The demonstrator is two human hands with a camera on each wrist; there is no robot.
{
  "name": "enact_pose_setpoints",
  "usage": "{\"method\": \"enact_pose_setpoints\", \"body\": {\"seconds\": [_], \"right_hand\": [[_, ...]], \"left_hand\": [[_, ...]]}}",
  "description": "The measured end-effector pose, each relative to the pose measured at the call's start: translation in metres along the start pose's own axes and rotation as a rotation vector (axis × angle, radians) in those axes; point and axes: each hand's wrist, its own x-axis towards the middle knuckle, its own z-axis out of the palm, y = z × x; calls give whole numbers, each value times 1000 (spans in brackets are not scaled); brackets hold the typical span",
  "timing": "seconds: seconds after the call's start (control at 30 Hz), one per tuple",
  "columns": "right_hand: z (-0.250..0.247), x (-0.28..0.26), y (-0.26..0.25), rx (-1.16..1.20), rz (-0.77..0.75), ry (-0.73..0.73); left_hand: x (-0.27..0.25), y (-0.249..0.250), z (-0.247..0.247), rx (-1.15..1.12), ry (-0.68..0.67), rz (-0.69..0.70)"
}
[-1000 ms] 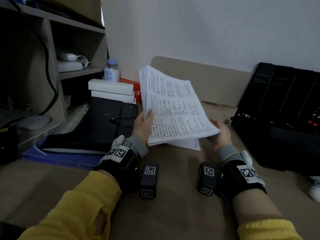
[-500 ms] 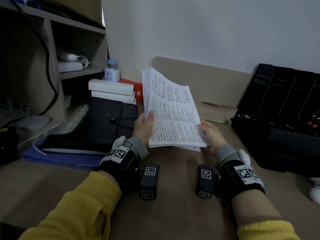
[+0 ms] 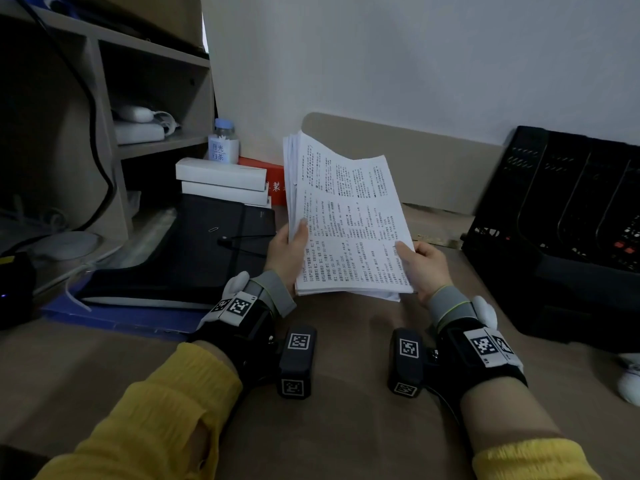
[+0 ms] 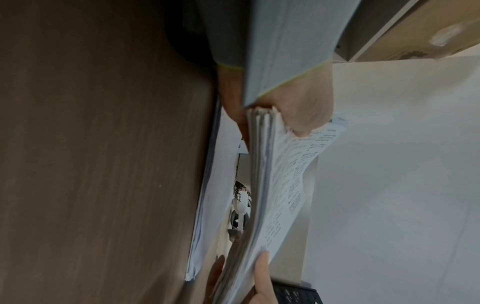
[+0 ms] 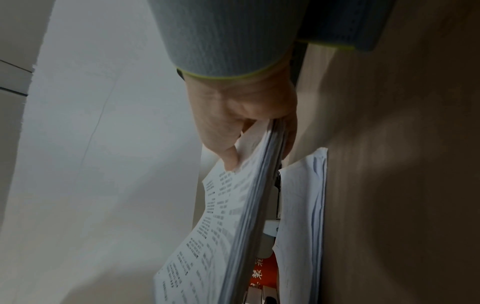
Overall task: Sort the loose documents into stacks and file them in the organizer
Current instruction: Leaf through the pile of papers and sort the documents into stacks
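Note:
A thick stack of printed documents [image 3: 346, 220] is held tilted above the wooden desk [image 3: 311, 427], printed side facing me. My left hand [image 3: 287, 251] grips its left edge, thumb on top [image 4: 301, 115]. My right hand [image 3: 422, 265] grips the lower right corner, thumb on the top sheet [image 5: 228, 148]. A second, thinner pile of papers [image 5: 303, 216] lies flat on the desk under the held stack [image 5: 221, 236]; its edge also shows in the left wrist view [image 4: 205, 205]. The black multi-slot organizer [image 3: 568, 216] stands at the right.
A black folder [image 3: 194, 251] lies left of the stack, with two white boxes [image 3: 221, 181], a red box [image 3: 273, 181] and a small bottle [image 3: 223, 142] behind it. A wooden shelf unit [image 3: 104, 133] fills the left. A white object [image 3: 628, 382] sits at the right edge.
The stack has been squared up and turned more upright. My right hand slid from beneath the right side to grip the lower right corner with its thumb on top.

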Motion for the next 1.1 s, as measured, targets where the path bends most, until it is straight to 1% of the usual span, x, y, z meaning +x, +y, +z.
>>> {"method": "enact_pose_setpoints", "body": {"seconds": [0.13,0.27,0.37,0.43,0.53,0.63,0.73,0.8,0.93,1.1], "right_hand": [[0,0,0,87,38,52],[-4,-1,-2,203,14,116],[-5,-1,-1,254,8,141],[-5,0,-1,221,2,157],[-6,4,0,190,17,154],[-8,3,-2,197,64,74],[-9,2,-3,122,105,-4],[-9,3,-3,100,119,-17],[-15,8,0,15,114,86],[-43,10,3,-183,78,204]], "left_hand": [[-1,2,1,-28,-11,0],[1,1,1,-31,21,-7],[2,1,2,-4,24,29],[2,0,2,22,17,54],[3,-1,1,27,11,50],[4,-2,1,21,17,46],[4,-1,1,29,38,44],[5,-2,1,41,47,42],[6,-4,-1,39,35,48],[6,-3,-1,10,20,36]]}}
